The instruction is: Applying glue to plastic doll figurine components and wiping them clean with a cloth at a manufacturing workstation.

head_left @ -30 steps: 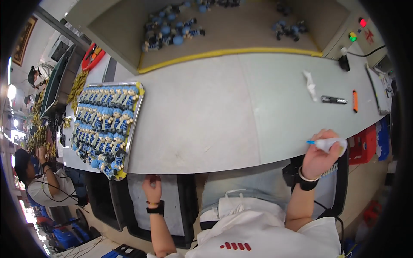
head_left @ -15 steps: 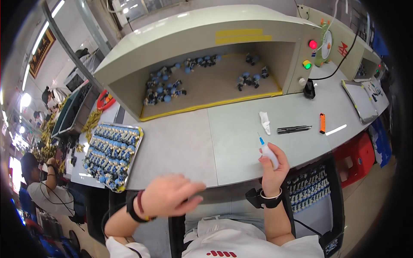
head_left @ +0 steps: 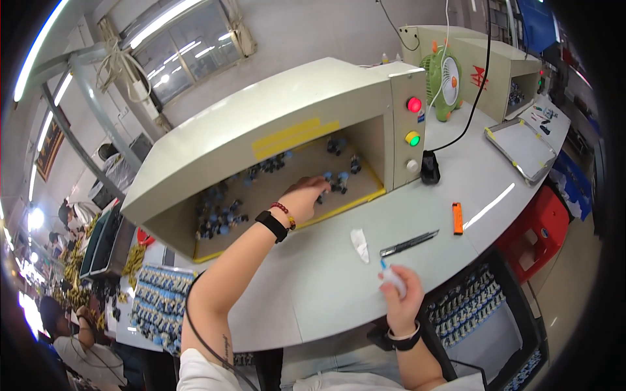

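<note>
My left hand reaches into the wide beige box on the bench. Its bent fingers close on a small figurine at the left of a small cluster; the palm hides part of the grip. Beside the fingertips lie more blue, white and dark figurines. In my right hand, held over the bench's front edge, is a small white squeeze bottle with a blue needle tip pointing up and away from me.
Before the box lie a crumpled white tissue, a black craft knife and an orange box-shaped piece. Figurines fill a tray at left and a black crate below right. A green fan and red stool stand right.
My left hand has gone from above the bench's front edge into the box, onto the figurines. The view has shifted. My right hand still holds the bottle.
</note>
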Motion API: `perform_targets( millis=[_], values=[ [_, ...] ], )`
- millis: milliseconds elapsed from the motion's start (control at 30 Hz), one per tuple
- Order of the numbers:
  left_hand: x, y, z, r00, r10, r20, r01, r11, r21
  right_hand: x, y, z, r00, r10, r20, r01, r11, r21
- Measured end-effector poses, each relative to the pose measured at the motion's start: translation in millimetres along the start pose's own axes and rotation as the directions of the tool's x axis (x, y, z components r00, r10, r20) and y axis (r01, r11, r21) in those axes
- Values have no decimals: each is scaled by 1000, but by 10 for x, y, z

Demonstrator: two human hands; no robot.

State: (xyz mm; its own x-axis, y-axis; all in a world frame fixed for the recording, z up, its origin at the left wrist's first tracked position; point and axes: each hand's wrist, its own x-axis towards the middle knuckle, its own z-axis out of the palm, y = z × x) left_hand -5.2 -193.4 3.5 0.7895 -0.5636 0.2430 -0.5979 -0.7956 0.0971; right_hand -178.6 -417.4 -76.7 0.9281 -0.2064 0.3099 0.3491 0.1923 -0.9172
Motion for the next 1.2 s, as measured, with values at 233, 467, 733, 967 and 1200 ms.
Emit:
perform_targets(
  millis=[233, 467, 733, 967, 1200],
  values=[
    [42, -464, 167, 997, -47, 58, 56, 983, -174, -44, -91, -13, 996, 83, -28, -83, 997, 8],
    [-439, 236, -110, 823, -540, 175, 272, 105, -956, -73, -25, -117, 1000, 23, 4, -23, 996, -86],
    [-1661, 1616, -277, 829, -275, 486, 145, -734, -663, -31, 21, 83, 997, -27, -78, 22, 998, -64],
    [-2004, 1587, 144, 809, -463, 362, -38, -656, -754, -55, 50, 145, 985, -120, -123, 108, 989, -99],
    [-2065, 1553, 250, 816, -460, 350, -56, -666, -744, -278, -62, 277, 996, -71, -50, 78, 984, 158]
  ],
)
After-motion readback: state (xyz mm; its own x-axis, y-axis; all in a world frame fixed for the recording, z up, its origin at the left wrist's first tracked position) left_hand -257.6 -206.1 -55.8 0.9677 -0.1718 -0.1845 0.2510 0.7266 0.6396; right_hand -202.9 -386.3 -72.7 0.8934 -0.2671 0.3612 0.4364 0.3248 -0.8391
